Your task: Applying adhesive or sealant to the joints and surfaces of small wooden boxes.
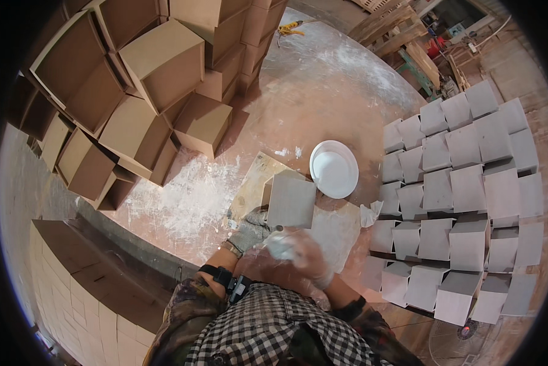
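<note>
A small box (291, 202) with a pale grey coated top and a bare tan side stands on a board in front of me. My left hand (249, 235), in a grey glove, holds the box at its near left corner. Just below the box's near edge is my right hand (310, 259), smeared by motion, with its fingers closed round a whitish wad (280, 246). Blur hides whether the wad is cloth or sponge. Beyond the box to the right sits a round white basin (334, 169) with white contents.
Bare brown boxes (164, 67) are stacked high at the left. Rows of grey-coated boxes (437, 189) stand at the right. A crumpled white scrap (370, 213) lies near them. A yellow-handled tool (290, 27) rests on the worn, white-smeared table (182, 195) at its far end.
</note>
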A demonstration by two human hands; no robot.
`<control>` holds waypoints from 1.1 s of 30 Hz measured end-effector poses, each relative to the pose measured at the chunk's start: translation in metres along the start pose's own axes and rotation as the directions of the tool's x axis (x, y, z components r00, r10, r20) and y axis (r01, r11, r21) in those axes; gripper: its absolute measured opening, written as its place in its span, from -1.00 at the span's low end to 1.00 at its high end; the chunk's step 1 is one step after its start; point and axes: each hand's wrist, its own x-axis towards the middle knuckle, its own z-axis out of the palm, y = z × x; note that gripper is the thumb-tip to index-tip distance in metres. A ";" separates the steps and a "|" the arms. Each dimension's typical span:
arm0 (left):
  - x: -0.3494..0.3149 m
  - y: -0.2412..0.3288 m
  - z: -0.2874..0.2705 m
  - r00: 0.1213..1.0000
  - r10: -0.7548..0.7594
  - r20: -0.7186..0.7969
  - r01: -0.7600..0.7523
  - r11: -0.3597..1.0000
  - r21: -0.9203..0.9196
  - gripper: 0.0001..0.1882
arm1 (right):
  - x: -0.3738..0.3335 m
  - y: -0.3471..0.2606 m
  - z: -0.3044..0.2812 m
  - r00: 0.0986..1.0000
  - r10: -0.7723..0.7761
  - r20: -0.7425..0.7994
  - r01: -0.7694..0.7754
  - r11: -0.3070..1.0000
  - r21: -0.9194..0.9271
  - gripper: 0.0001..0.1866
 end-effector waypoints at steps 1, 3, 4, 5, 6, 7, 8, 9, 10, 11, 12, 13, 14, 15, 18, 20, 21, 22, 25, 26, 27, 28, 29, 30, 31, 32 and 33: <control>0.003 0.003 0.000 0.987 0.132 0.090 -0.160 0.855 0.494 -0.63 | 0.000 -0.003 -0.022 0.994 0.103 -0.045 -0.103 0.995 0.010 -0.64; -0.002 0.021 0.001 0.999 0.010 0.043 -0.027 0.904 0.427 -0.69 | 0.023 -0.014 -0.053 0.917 0.384 -0.111 -0.348 0.904 0.250 -0.60; -0.009 -0.009 -0.001 0.999 0.021 -0.039 -0.019 0.999 0.046 -0.70 | 0.030 0.012 -0.054 0.911 0.373 -0.174 -0.357 0.927 0.113 -0.61; -0.008 -0.032 0.002 0.994 0.009 -0.107 -0.046 0.934 -0.354 -0.71 | 0.046 0.025 -0.060 0.916 0.347 -0.202 -0.338 0.938 0.078 -0.62; -0.009 -0.044 0.002 0.996 0.009 -0.091 -0.040 0.938 -0.345 -0.71 | 0.062 0.037 -0.066 0.919 0.321 -0.229 -0.319 0.947 0.047 -0.63; -0.002 -0.051 0.006 0.997 -0.066 -0.034 0.050 0.931 -0.363 -0.70 | 0.072 0.054 -0.074 0.908 0.327 -0.262 -0.328 0.944 0.042 -0.63; 0.001 -0.054 0.005 0.989 -0.150 0.012 0.145 0.920 -0.365 -0.69 | 0.083 0.074 -0.071 0.941 0.216 -0.263 -0.223 0.975 0.000 -0.65; 0.007 -0.042 0.008 0.988 -0.147 0.039 0.151 0.922 -0.355 -0.69 | 0.085 0.086 -0.070 0.960 0.107 -0.259 -0.124 0.991 -0.050 -0.66; 0.012 -0.020 0.011 0.999 -0.020 0.025 0.019 0.998 0.052 -0.72 | 0.081 0.090 -0.071 0.951 0.120 -0.284 -0.140 0.989 -0.053 -0.66; 0.011 -0.005 0.009 0.993 0.107 0.053 -0.119 0.884 0.453 -0.74 | 0.079 0.087 -0.067 0.957 0.093 -0.274 -0.121 0.989 -0.088 -0.67; 0.012 0.002 0.010 0.988 0.126 0.084 -0.151 0.821 0.550 -0.74 | 0.075 0.084 -0.066 0.962 0.068 -0.265 -0.104 0.986 -0.127 -0.67; 0.008 0.006 0.005 0.992 0.088 0.091 -0.123 0.838 0.531 -0.75 | 0.067 0.076 -0.057 0.959 0.073 -0.274 -0.107 0.988 -0.110 -0.67; 0.007 0.007 0.000 0.994 0.060 0.091 -0.099 0.848 0.521 -0.75 | 0.054 0.068 -0.047 0.972 0.095 -0.215 -0.128 0.981 -0.146 -0.67; 0.004 0.006 -0.005 0.995 0.033 0.097 -0.078 0.855 0.513 -0.75 | 0.040 0.059 -0.037 0.981 0.118 -0.156 -0.146 0.972 -0.184 -0.66; 0.007 0.010 -0.005 0.991 0.005 0.134 -0.074 0.856 0.511 -0.77 | 0.001 0.032 -0.021 0.985 0.106 -0.138 -0.133 0.970 -0.202 -0.62; 0.010 0.011 -0.003 0.985 -0.003 0.172 -0.093 0.833 0.546 -0.77 | -0.027 0.016 -0.014 0.983 0.131 -0.129 -0.154 0.970 -0.188 -0.61; 0.007 0.009 -0.007 0.983 -0.016 0.185 -0.095 0.810 0.579 -0.78 | -0.042 0.010 -0.003 0.977 0.204 -0.056 -0.208 0.973 -0.098 -0.61; 0.009 0.009 -0.008 0.979 -0.026 0.203 -0.105 0.788 0.607 -0.78 | -0.052 0.008 -0.002 0.963 0.269 0.020 -0.269 0.963 -0.022 -0.60; 0.010 0.015 -0.008 0.963 -0.068 0.261 -0.144 0.690 0.709 -0.79 | -0.069 -0.003 -0.020 0.917 0.292 -0.270 -0.306 0.952 -0.009 -0.64; 0.011 0.015 -0.010 0.958 -0.075 0.278 -0.162 0.657 0.737 -0.79 | -0.073 -0.005 -0.026 0.915 0.289 -0.282 -0.302 0.953 -0.004 -0.64; 0.006 0.013 -0.013 0.956 -0.073 0.283 -0.171 0.647 0.743 -0.79 | -0.076 -0.006 -0.033 0.812 0.506 -0.290 -0.416 0.851 0.320 -0.62; 0.003 0.013 -0.015 0.967 -0.050 0.249 -0.125 0.758 0.640 -0.80 | -0.077 -0.005 -0.039 0.688 0.691 -0.220 -0.457 0.649 0.608 -0.60; 0.002 0.013 -0.018 0.977 -0.033 0.210 -0.083 0.850 0.521 -0.81 | -0.080 -0.002 -0.042 0.693 0.683 -0.231 -0.442 0.655 0.613 -0.60; 0.001 0.014 -0.022 0.977 -0.025 0.211 -0.093 0.842 0.532 -0.81 | -0.083 0.002 -0.042 0.681 0.707 -0.193 -0.261 0.480 0.837 -0.61; 0.005 0.028 -0.018 0.978 -0.153 0.140 0.109 0.953 0.284 -0.79 | -0.086 0.006 -0.044 0.673 0.723 -0.155 -0.052 0.255 0.966 -0.61; 0.006 0.045 -0.017 0.949 -0.299 0.096 0.300 0.954 0.005 -0.78 | -0.081 0.002 -0.051 0.707 0.682 -0.186 0.049 0.215 0.975 -0.55; 0.007 0.060 -0.017 0.952 -0.290 0.095 0.290 0.957 0.017 -0.78 | -0.082 0.003 -0.052 0.712 0.674 -0.195 0.062 0.216 0.974 -0.55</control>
